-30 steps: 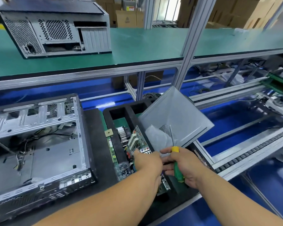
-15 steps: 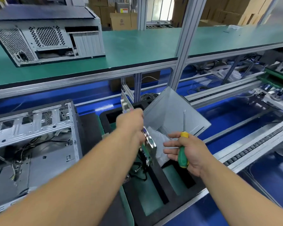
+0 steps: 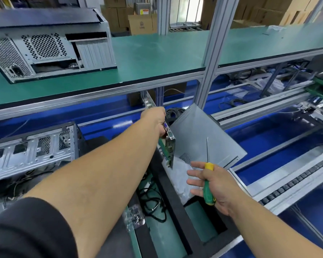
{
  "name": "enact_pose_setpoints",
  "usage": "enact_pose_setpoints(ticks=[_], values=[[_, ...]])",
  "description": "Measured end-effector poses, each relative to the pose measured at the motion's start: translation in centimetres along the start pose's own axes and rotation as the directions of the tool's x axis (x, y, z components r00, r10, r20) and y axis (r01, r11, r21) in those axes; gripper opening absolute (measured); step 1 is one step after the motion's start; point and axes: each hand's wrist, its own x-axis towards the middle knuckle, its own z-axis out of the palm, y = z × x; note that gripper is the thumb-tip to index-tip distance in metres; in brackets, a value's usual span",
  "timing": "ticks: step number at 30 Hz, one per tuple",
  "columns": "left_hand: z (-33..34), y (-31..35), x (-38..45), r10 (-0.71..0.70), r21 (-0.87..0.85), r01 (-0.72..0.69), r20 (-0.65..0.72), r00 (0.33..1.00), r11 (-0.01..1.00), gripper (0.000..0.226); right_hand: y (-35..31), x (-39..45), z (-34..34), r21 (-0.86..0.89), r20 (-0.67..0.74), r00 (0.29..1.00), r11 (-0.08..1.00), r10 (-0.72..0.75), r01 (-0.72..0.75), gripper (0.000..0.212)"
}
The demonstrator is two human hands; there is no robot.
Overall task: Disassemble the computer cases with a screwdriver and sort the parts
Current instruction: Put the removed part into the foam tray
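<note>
The left hand is clamping its fingers around the top edge of a green circuit board with a shiny metal connector bracket, lifting it upright over the black foam sorting tray with rectangular pockets. Holding it by the edge and bracket is probably keeping fingers off the components, and the vertical hang is letting it clear the tray walls.

The right hand is gripping a screwdriver with a green and yellow plastic handle under the thumb and palm, thin steel shaft pointing up and away, while the fingers are spreading loose; parking the tool this way is likely keeping it ready without blocking the other hand.

A flat grey sheet-metal side panel with a perforated vent patch is leaning at the tray's far right. Black cables are lying in a near pocket. At near left, the open, bare-metal computer case is lying on its side; another closed case is standing on the far green-topped bench.
</note>
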Motion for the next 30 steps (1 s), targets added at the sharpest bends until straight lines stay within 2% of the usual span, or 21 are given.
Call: enact_pose_setpoints(ticks=[2,6,9,11,12,13,14,15,19,25,26,28,30], values=[[0.4,-0.3,1.0,-0.008,0.049,0.008,-0.010,1.000,0.999,0.017,-0.5,0.7,-0.1,0.008,-0.012,1.000,1.000,0.002,-0.002,0.030],[1.7,-0.1,1.9,0.059,0.229,-0.081,0.103,0.993,0.970,0.011,-1.0,1.7,-0.4,0.035,-0.035,0.999,0.999,0.035,-0.034,0.030],[3.7,0.1,2.5,0.081,0.280,-0.105,0.096,0.992,0.954,0.010,-0.7,1.8,-1.1,0.045,-0.037,0.998,0.998,0.054,-0.052,0.030],[4.4,0.0,2.9,0.089,0.348,-0.095,0.034,0.995,0.933,0.010,-0.5,1.8,-2.0,0.043,-0.033,0.998,0.997,0.059,-0.057,0.031],[4.8,-0.8,3.3,0.110,0.545,-0.141,0.089,0.990,0.827,0.010,-0.4,1.8,-2.5,0.044,-0.035,0.998,0.997,0.060,-0.058,0.031],[5.3,-1.4,3.7,0.170,0.805,-0.231,0.164,0.972,0.547,0.010,-0.2,1.8,-3.1,0.047,-0.038,0.997,0.997,0.059,-0.058,0.031],[5.6,-1.3,4.1,0.229,0.895,-0.261,0.186,0.956,0.361,0.010,0.0,1.8,-3.7,0.049,-0.041,0.997,0.997,0.060,-0.058,0.031],[5.8,-1.4,4.6,0.218,0.917,-0.251,0.189,0.957,0.309,0.011,0.2,1.7,-4.3,0.048,-0.043,0.997,0.997,0.062,-0.060,0.031],[6.5,-2.6,5.9,0.196,0.887,-0.257,0.194,0.961,0.383,0.034,0.9,1.5,-5.9,0.052,-0.054,0.995,0.995,0.083,-0.081,0.032],[8.9,-4.2,6.9,0.169,0.931,-0.179,0.130,0.977,0.319,0.044,1.4,1.2,-7.2,0.020,-0.047,0.991,0.992,0.127,-0.126,0.031],[9.3,-4.1,7.2,0.159,0.926,-0.163,0.114,0.981,0.340,0.042,1.3,1.1,-7.3,0.015,-0.046,0.991,0.992,0.128,-0.127,0.030],[10.0,-4.1,7.4,0.151,0.894,-0.219,0.172,0.973,0.392,0.039,1.2,1.0,-7.4,0.007,-0.040,0.992,0.992,0.124,-0.123,0.028],[10.8,-4.3,7.9,0.142,0.858,-0.177,0.123,0.982,0.482,0.039,1.0,0.8,-7.3,0.002,-0.032,0.991,0.992,0.127,-0.127,0.027]])
